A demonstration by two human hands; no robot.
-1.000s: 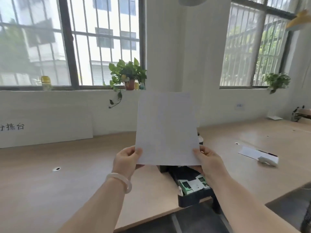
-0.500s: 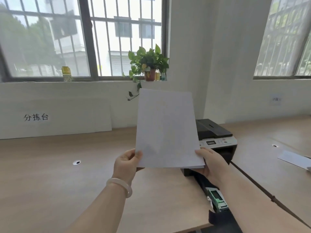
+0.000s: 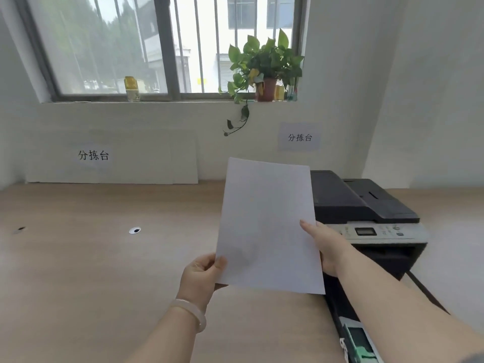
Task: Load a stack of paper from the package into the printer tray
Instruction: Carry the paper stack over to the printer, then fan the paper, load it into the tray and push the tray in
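Observation:
I hold a white stack of paper (image 3: pixel 269 226) upright in front of me, above the wooden table (image 3: pixel 91 258). My left hand (image 3: pixel 203 277) pinches its lower left corner. My right hand (image 3: pixel 327 247) grips its right edge, thumb on the front face. Behind and right of the paper stands a black and grey printer (image 3: pixel 366 213). Its pulled-out paper tray (image 3: pixel 353 336), black with green guides, reaches toward me at the lower right, partly hidden by my right forearm. The paper package is not in view.
A potted plant (image 3: pixel 265 66) and a yellow jar (image 3: pixel 132 89) stand on the window sill. A white board (image 3: pixel 112 158) leans against the wall at the table's far edge. A cable hole cover (image 3: pixel 135 230) sits in the tabletop to the left.
My view has turned left and down, so the printer now shows fully on the right. The paper has dropped lower and tilted slightly, and both hands keep hold of it.

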